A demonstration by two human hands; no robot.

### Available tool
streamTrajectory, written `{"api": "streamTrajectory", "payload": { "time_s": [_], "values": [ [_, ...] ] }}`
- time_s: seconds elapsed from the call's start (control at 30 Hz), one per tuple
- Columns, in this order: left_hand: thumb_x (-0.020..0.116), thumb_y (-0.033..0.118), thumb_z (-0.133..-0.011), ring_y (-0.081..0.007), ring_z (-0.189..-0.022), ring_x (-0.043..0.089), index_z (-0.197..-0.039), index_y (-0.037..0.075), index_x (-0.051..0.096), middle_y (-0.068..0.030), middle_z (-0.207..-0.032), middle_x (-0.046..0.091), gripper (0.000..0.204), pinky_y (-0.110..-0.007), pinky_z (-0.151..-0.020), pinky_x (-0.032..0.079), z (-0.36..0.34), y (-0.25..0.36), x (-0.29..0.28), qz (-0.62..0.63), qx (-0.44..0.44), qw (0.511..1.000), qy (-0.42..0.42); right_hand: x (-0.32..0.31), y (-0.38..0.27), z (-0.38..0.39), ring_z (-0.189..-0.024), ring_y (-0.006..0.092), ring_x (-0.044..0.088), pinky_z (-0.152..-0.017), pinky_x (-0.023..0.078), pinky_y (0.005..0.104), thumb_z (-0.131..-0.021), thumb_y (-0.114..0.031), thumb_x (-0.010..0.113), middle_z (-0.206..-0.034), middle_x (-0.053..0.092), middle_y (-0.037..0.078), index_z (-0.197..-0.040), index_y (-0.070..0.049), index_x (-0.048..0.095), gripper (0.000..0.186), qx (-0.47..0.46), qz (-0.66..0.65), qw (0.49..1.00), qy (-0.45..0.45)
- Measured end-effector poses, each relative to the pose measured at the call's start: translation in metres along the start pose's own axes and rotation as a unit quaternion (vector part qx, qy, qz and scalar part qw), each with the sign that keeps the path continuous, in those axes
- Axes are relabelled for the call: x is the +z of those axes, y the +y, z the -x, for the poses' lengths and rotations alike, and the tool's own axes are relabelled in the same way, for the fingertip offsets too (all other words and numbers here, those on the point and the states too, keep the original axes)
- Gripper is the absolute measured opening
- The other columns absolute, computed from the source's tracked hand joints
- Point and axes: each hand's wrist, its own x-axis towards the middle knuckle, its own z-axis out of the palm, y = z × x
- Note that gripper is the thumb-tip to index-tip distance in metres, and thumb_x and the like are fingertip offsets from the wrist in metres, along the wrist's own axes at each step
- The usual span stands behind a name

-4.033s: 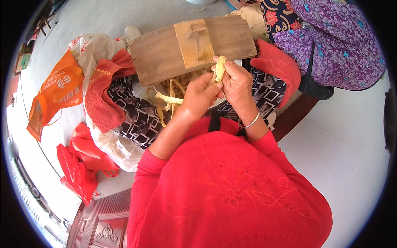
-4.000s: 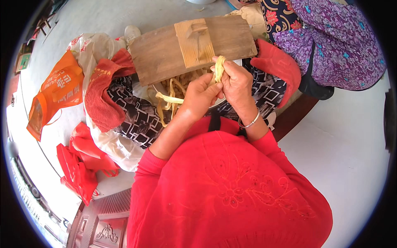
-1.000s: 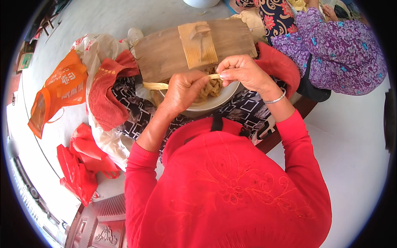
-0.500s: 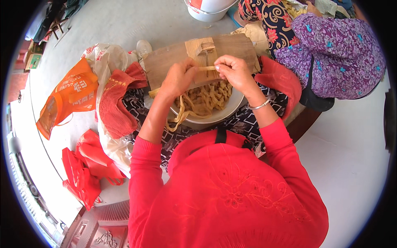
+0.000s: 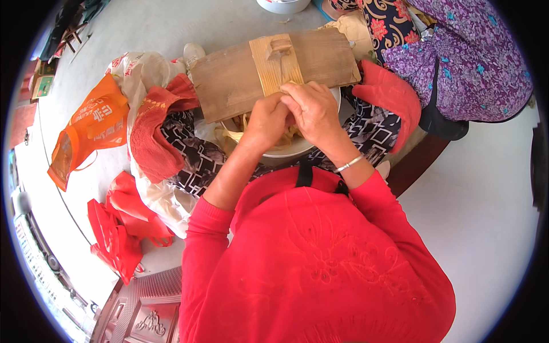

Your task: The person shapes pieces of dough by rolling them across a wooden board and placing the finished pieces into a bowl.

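My left hand (image 5: 268, 123) and my right hand (image 5: 314, 117) are closed and pressed together in the middle of the view, over a wide pale bowl (image 5: 282, 153). Their fingers hide whatever is between them. Pale yellow strips (image 5: 233, 132) show beside and beneath my left hand, in the bowl. Just beyond my fingertips, a weathered wooden plank (image 5: 220, 86) lies across the far part of the bowl, with a lighter board and small block (image 5: 279, 48) on top. Red cloths (image 5: 154, 146) and black patterned fabric (image 5: 194, 166) surround the bowl.
A co-worker in purple floral clothing (image 5: 477, 71) is at the upper right. An orange bag (image 5: 86, 134) and a red bag (image 5: 120, 231) are on my left, beside white plastic sheeting (image 5: 166, 211). A white container (image 5: 283, 6) stands beyond the plank.
My hands have come together, turning inward; the yellow strip held stretched between them half a second ago is now hidden by the fingers. The plank sits higher in the view than four seconds ago.
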Motion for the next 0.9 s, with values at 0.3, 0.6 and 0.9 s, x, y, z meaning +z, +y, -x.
{"api": "streamTrajectory", "payload": {
  "time_s": [0.3, 0.6, 0.9],
  "values": [
    [0.053, 0.030, -0.094, -0.0326, -0.071, 0.058, -0.084, 0.004, 0.065, -0.0150, -0.074, 0.062, 0.030, -0.041, -0.063, 0.046, 0.036, 0.038, -0.022, -0.365, 0.130, 0.921, -0.043, -0.036, 0.016, 0.031, -0.050, 0.0251, 0.056, -0.047, 0.042, 0.0362, -0.088, -0.022, 0.065, -0.058, 0.056, 0.014, -0.072, -0.003, 0.060, 0.025, 0.178, -0.140, 0.954, -0.198],
    [0.044, 0.032, -0.102, -0.0090, -0.068, 0.049, -0.093, -0.002, 0.062, -0.0019, -0.075, 0.059, 0.040, -0.026, -0.061, 0.043, 0.068, 0.042, 0.010, 0.089, 0.018, 0.992, -0.088, -0.062, -0.053, 0.046, -0.065, 0.0064, 0.058, -0.055, 0.043, 0.0238, -0.093, -0.009, 0.060, -0.078, 0.067, 0.002, -0.112, 0.000, 0.067, 0.022, 0.301, -0.621, 0.705, -0.164],
    [0.060, 0.006, -0.093, -0.0058, -0.081, 0.048, -0.112, 0.001, 0.055, 0.0005, -0.088, 0.057, 0.021, -0.021, -0.071, 0.041, 0.085, 0.003, 0.038, 0.227, -0.059, 0.963, -0.132, -0.057, -0.027, 0.069, -0.059, 0.0221, 0.058, -0.057, 0.042, 0.0345, -0.075, -0.003, 0.065, -0.069, 0.061, 0.005, -0.111, -0.004, 0.068, 0.035, 0.036, -0.016, 0.992, -0.120]
  ]
}}
